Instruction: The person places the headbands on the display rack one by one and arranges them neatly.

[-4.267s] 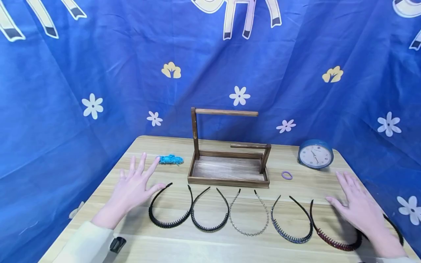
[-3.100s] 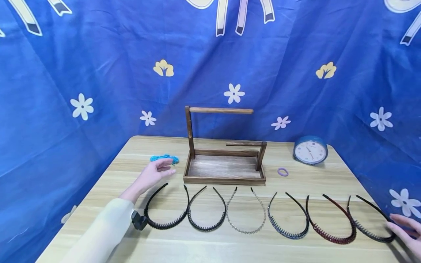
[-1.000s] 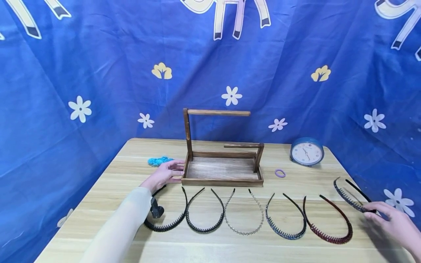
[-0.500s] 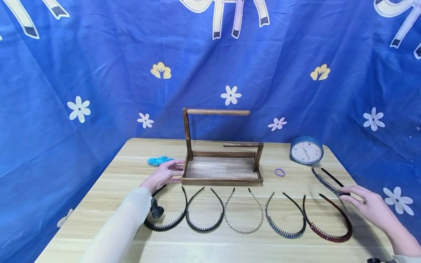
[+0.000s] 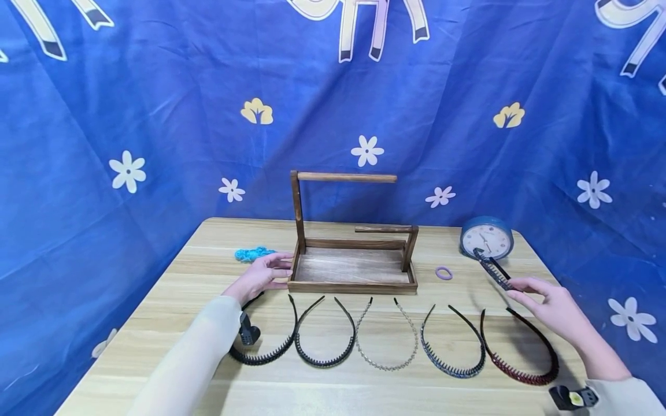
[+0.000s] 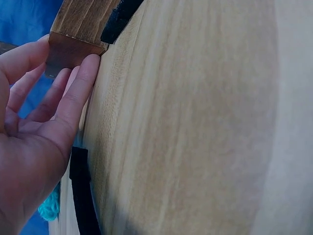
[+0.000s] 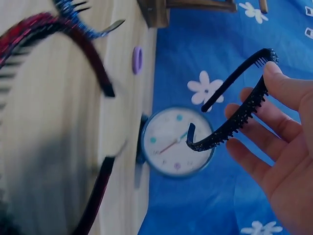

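With my left hand (image 5: pixel 263 273), fingers extended, I touch the left end of a dark brown wooden tray stand (image 5: pixel 343 287); in the left wrist view the fingertips (image 6: pixel 90 66) rest at its corner. My right hand (image 5: pixel 543 303) pinches a black toothed headband (image 5: pixel 491 270) by its curved middle, raised off the table in front of the clock. Both ends of that headband point away from the palm (image 7: pixel 288 181) in the right wrist view. The stand has a tall bar (image 5: pixel 346 177) at left and a shorter, lower bar (image 5: pixel 385 229) at right.
Along the front lie a black headband (image 5: pixel 262 359), a second black one (image 5: pixel 325 363), a silver beaded one (image 5: pixel 387 367), a blue one (image 5: pixel 458 371) and a dark red one (image 5: pixel 525 377). Blue yarn (image 5: pixel 253 254), a purple hair tie (image 5: pixel 444 273) and a clock (image 5: pixel 487 238) are farther back.
My right hand took the black headband from the far right of the row, lifted it and carried it left towards the clock. My left hand moved right to the stand and stays there.
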`<move>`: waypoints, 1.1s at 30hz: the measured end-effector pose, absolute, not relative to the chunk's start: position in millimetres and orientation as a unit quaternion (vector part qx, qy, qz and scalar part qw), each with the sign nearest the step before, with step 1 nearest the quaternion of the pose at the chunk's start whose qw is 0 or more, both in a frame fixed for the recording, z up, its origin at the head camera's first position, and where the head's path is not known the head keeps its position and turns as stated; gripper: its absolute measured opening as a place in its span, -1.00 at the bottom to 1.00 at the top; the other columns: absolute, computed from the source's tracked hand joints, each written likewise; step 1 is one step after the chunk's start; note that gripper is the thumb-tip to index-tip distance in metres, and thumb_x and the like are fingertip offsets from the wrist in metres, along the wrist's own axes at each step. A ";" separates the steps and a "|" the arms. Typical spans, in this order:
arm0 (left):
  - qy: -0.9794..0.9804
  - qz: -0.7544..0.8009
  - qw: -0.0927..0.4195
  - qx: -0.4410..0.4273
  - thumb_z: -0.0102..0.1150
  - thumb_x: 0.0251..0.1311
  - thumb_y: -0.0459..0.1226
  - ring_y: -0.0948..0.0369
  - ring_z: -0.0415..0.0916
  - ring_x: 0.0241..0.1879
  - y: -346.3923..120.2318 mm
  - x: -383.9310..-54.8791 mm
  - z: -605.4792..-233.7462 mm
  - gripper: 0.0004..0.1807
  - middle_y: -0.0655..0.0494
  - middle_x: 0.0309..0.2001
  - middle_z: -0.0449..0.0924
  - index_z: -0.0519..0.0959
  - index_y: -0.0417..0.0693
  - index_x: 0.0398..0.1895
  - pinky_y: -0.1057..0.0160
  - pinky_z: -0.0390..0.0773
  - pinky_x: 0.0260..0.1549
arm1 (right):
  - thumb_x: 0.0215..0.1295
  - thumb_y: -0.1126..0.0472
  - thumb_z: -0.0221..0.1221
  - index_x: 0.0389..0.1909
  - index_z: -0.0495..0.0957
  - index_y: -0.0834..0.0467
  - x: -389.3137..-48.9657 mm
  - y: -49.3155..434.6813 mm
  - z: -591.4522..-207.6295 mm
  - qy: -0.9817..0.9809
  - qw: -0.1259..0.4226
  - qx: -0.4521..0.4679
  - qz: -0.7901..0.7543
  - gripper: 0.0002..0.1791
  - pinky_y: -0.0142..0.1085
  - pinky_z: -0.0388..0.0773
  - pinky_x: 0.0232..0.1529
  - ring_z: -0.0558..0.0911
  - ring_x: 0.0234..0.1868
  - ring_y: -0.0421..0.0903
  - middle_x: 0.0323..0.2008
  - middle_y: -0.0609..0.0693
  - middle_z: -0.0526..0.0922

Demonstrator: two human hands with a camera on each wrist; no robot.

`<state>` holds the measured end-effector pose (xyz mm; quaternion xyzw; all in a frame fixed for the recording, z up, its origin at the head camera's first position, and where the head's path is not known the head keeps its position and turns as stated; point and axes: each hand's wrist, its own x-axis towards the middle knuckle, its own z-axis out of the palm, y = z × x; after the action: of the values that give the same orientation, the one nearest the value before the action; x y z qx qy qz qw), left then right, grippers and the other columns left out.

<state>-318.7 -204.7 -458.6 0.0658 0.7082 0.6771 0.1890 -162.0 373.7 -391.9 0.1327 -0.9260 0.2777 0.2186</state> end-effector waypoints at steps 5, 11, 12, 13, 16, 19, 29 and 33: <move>0.706 0.680 0.187 0.061 0.01 0.25 -0.49 -0.08 0.32 0.13 -204.8 -319.0 -459.4 -0.40 -0.26 0.21 0.21 0.19 -0.12 0.36 -0.01 0.54 -0.07 | 0.16 0.25 0.27 -0.16 0.63 0.14 -170.5 357.1 -383.4 -0.921 0.209 0.135 0.300 -0.79 -0.57 0.46 -0.35 0.47 -0.23 -0.52 -0.24 -0.09 0.66; 0.701 0.686 0.185 0.056 0.05 0.22 -0.48 -0.06 0.33 0.13 -205.2 -319.5 -460.2 -0.40 -0.24 0.21 0.23 0.22 -0.11 0.34 -0.02 0.55 -0.09 | 0.15 0.33 0.25 -0.16 0.61 0.21 -184.1 340.5 -371.9 -0.909 0.222 0.160 0.314 -0.79 -0.64 0.43 -0.32 0.50 -0.30 -0.47 -0.32 0.01 0.67; 0.702 0.685 0.186 0.060 0.06 0.22 -0.47 -0.07 0.32 0.13 -205.4 -319.4 -460.0 -0.39 -0.25 0.21 0.22 0.21 -0.12 0.35 -0.02 0.55 -0.08 | 0.15 0.34 0.25 -0.16 0.61 0.23 -186.9 338.6 -369.9 -0.907 0.225 0.163 0.317 -0.79 -0.65 0.43 -0.31 0.50 -0.29 -0.48 -0.32 0.00 0.67; 0.701 0.686 0.186 0.062 0.08 0.21 -0.46 -0.07 0.32 0.13 -205.4 -319.1 -459.7 -0.39 -0.26 0.22 0.22 0.21 -0.13 0.35 -0.02 0.55 -0.08 | 0.15 0.35 0.24 -0.16 0.60 0.24 -189.8 337.1 -368.0 -0.905 0.225 0.167 0.320 -0.79 -0.65 0.43 -0.31 0.50 -0.29 -0.48 -0.33 -0.01 0.67; 0.699 0.686 0.191 0.066 0.10 0.20 -0.45 -0.10 0.30 0.15 -204.8 -316.2 -456.0 -0.36 -0.30 0.23 0.19 0.17 -0.15 0.36 -0.02 0.54 -0.07 | 0.18 0.37 0.22 -0.15 0.59 0.28 -198.9 333.7 -363.1 -0.900 0.222 0.175 0.332 -0.79 -0.65 0.43 -0.33 0.50 -0.29 -0.48 -0.32 -0.07 0.66; 0.698 0.686 0.193 0.066 0.09 0.21 -0.45 -0.12 0.29 0.15 -204.5 -315.6 -455.8 -0.36 -0.30 0.23 0.18 0.16 -0.15 0.37 -0.02 0.54 -0.07 | 0.20 0.37 0.20 -0.13 0.57 0.32 -208.4 329.4 -357.6 -0.898 0.215 0.171 0.344 -0.79 -0.61 0.45 -0.40 0.52 -0.35 -0.42 -0.34 0.00 0.66; 0.704 0.680 0.191 0.068 0.07 0.22 -0.45 -0.08 0.31 0.13 -202.9 -317.8 -456.9 -0.37 -0.29 0.23 0.19 0.17 -0.14 0.37 -0.01 0.54 -0.06 | 0.28 0.20 0.16 -0.09 0.56 0.25 -233.1 311.0 -341.0 -0.898 0.197 0.150 0.365 -0.75 -0.47 0.42 -0.56 0.51 -0.46 -0.25 -0.35 0.11 0.64; 0.706 0.679 0.190 0.068 0.08 0.22 -0.46 -0.07 0.32 0.12 -202.9 -317.0 -456.9 -0.37 -0.29 0.23 0.19 0.18 -0.14 0.36 -0.01 0.54 -0.07 | 0.27 0.22 0.17 -0.10 0.56 0.28 -243.3 301.8 -336.5 -0.888 0.196 0.150 0.388 -0.75 -0.54 0.43 -0.49 0.56 -0.44 -0.22 -0.38 0.12 0.64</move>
<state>-317.0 -202.9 -456.9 0.0675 0.7056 0.6792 0.1905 -243.3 301.8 -336.5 0.1500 -0.8881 0.3877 0.1960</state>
